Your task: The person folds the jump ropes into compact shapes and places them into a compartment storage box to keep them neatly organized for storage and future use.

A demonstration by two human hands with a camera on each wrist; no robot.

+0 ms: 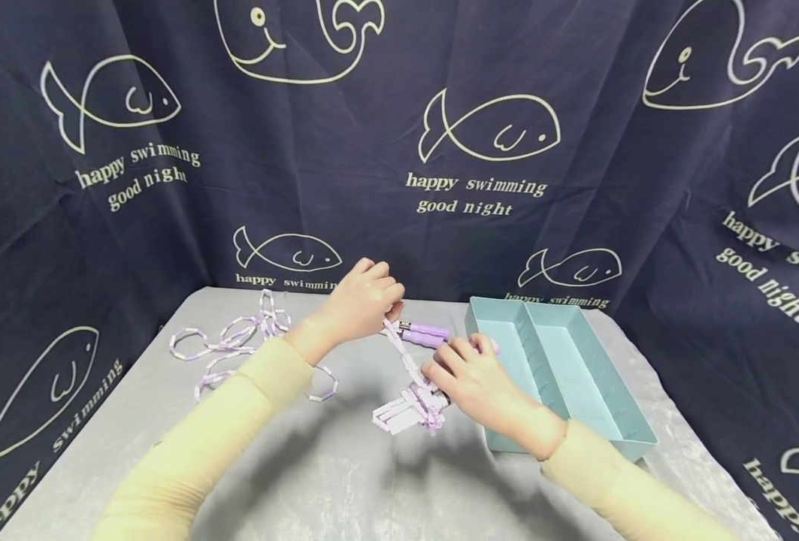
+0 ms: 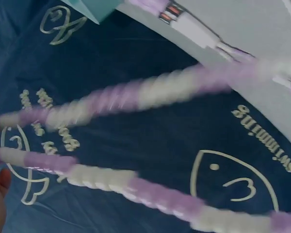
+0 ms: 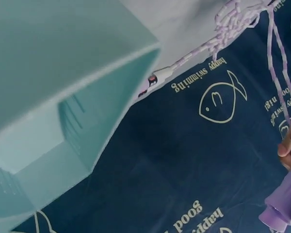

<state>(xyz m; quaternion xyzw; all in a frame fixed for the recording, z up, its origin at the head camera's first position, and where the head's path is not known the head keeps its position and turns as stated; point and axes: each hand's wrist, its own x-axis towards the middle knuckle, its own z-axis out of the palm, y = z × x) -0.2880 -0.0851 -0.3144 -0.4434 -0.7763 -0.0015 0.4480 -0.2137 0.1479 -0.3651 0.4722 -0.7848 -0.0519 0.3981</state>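
Observation:
My right hand [image 1: 470, 376] grips a purple jump rope handle [image 3: 281, 199], mostly hidden by the fingers in the head view. Below that hand hangs a gathered bundle of white-and-purple beaded cord [image 1: 416, 409]. Two strands of the cord [image 2: 169, 196] run up to my left hand [image 1: 364, 299], which pinches them to the left of the right hand and farther back. At the left edge of the left wrist view, fingertips [image 2: 1, 182] show around these strands. Behind the hands, a second jump rope's purple handles [image 1: 426, 334] lie on the table.
A teal two-compartment tray [image 1: 578, 376] stands on the table right beside the right hand. Loose loops of beaded cord [image 1: 226, 342] spread across the table's left side, partly behind the left forearm. Dark printed fabric [image 1: 385, 248] hangs behind the grey tabletop [image 1: 318, 481].

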